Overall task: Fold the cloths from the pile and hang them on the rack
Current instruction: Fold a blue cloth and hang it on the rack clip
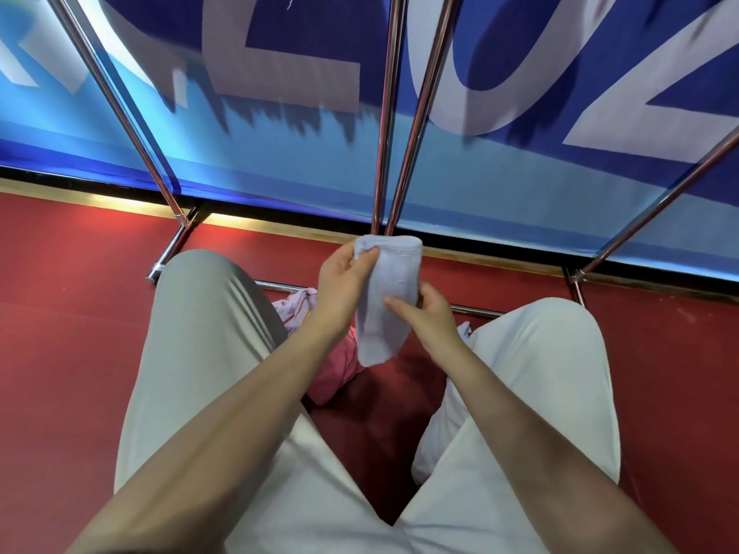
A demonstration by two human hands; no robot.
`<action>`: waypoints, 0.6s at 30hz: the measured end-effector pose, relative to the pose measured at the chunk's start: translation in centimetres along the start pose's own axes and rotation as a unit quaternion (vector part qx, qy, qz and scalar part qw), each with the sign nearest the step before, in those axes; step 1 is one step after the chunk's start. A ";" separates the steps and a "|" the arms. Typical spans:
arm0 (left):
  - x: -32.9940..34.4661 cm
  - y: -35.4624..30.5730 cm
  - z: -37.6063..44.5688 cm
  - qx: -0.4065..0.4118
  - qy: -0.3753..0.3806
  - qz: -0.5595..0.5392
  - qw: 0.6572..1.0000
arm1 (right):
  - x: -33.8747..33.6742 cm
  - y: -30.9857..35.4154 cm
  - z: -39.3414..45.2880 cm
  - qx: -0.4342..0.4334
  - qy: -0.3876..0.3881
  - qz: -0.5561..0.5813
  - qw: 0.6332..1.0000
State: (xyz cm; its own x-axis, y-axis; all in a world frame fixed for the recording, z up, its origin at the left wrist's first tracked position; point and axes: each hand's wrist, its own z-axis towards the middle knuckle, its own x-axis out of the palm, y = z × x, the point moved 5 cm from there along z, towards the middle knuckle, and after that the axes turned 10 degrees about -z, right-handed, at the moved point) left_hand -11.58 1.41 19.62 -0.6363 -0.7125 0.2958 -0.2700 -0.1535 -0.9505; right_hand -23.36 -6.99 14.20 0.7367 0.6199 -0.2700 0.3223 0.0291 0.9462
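Cloth, pale blue, folded narrow, held upright in front of rack. Left hand pinches top edge; right hand grips mid-section, fingers grasping. No cloth visible on rack rails. Pile remains on floor between knees. Est.: early stage; hang pending.

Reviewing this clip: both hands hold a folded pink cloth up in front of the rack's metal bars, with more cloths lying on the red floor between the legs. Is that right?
Not quite: the cloth held up is light blue, not pink. The head view shows the left hand and right hand both gripping it in front of the rack's metal bars. The pink cloth is among those on the red floor between the legs.
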 end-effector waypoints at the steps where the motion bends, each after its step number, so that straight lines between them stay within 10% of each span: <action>1: -0.1 -0.5 -0.1 0.004 0.000 0.002 1.000 | 0.6 -0.3 0.1 0.006 0.013 -0.002 1.000; 18: -5.8 -3.6 3.0 0.033 -0.098 -0.099 0.990 | 7.5 -3.6 2.4 0.081 0.073 -0.105 0.988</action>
State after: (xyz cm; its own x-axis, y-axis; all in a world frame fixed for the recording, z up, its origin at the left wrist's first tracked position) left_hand -4.75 4.08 21.07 -0.4208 -0.7827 0.4586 -0.3235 -0.3428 -0.8819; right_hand -17.58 -4.31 8.32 0.5536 0.7205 -0.4176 0.5586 0.0507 0.8279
